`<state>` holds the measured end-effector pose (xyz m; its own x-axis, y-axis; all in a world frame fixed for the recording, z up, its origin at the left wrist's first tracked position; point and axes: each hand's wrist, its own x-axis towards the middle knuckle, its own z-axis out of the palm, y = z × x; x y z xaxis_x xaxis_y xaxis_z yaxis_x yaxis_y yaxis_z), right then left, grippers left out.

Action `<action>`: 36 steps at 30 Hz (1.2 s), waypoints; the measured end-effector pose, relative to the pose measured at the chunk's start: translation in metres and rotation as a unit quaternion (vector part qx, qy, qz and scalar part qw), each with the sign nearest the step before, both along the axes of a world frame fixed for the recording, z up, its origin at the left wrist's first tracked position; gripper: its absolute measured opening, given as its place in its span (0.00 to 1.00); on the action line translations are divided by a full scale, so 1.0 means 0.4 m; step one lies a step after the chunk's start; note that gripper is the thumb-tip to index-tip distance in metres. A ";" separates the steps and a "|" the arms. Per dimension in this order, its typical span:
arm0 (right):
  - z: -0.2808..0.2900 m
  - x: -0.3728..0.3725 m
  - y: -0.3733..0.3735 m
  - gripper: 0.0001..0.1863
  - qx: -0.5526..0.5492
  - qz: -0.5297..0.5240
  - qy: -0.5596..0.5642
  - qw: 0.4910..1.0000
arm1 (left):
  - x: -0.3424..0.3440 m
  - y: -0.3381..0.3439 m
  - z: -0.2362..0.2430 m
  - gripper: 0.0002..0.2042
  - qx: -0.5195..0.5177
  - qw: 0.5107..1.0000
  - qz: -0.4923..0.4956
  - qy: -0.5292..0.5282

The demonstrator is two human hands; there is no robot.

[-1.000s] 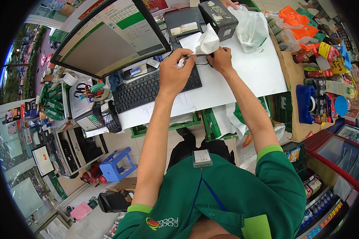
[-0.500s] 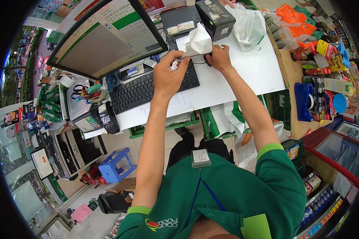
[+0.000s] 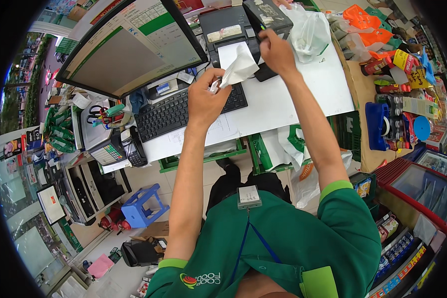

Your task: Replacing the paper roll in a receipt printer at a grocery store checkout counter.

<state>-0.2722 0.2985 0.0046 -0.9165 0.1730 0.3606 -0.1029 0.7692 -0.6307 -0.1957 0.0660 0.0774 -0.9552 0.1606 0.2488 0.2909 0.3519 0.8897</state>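
My left hand (image 3: 207, 102) hovers over the right part of the black keyboard (image 3: 164, 115). Its fingers pinch a crumpled piece of white paper (image 3: 240, 66), which sticks out up and to the right. My right hand (image 3: 279, 52) is raised in front of a dark box (image 3: 275, 19), its fingers curled and slightly blurred. A tiny yellow-green tip shows by those fingertips, too small to name. Between the hands, a black printer (image 3: 226, 27) has a white sheet (image 3: 227, 53) at its front, partly covered by the crumpled paper. A flat black thing (image 3: 266, 73) lies below my right hand.
A large monitor (image 3: 134, 47) stands at the left. On the white counter (image 3: 303, 94), a clear plastic bag (image 3: 310, 35) sits at the far right. A card terminal (image 3: 134, 146) and a pen holder with scissors (image 3: 104, 116) are at the left end. Packaged goods (image 3: 407, 74) crowd the right side.
My right hand has lifted away from the crumpled paper, up toward the dark box. My left hand has shifted slightly left and down with the paper, uncovering more of the white sheet.
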 end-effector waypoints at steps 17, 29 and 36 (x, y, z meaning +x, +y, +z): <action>0.066 -0.136 -0.022 0.25 0.101 0.056 -0.133 0.984 | 0.024 -0.012 0.012 0.13 -0.017 1.000 0.003 -0.010; 0.068 -0.135 -0.029 0.24 0.132 0.054 -0.140 0.980 | 0.019 -0.009 0.007 0.12 -0.004 1.000 0.002 -0.005; 0.072 -0.135 -0.034 0.24 0.137 0.050 -0.152 0.977 | 0.022 -0.011 0.016 0.11 -0.013 1.000 -0.001 0.002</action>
<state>-0.3261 0.2849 0.0335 -0.9960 0.0118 0.0883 -0.0261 0.9093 -0.4153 -0.1867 0.0614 0.0837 -0.9537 0.1686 0.2490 0.2956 0.3747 0.8788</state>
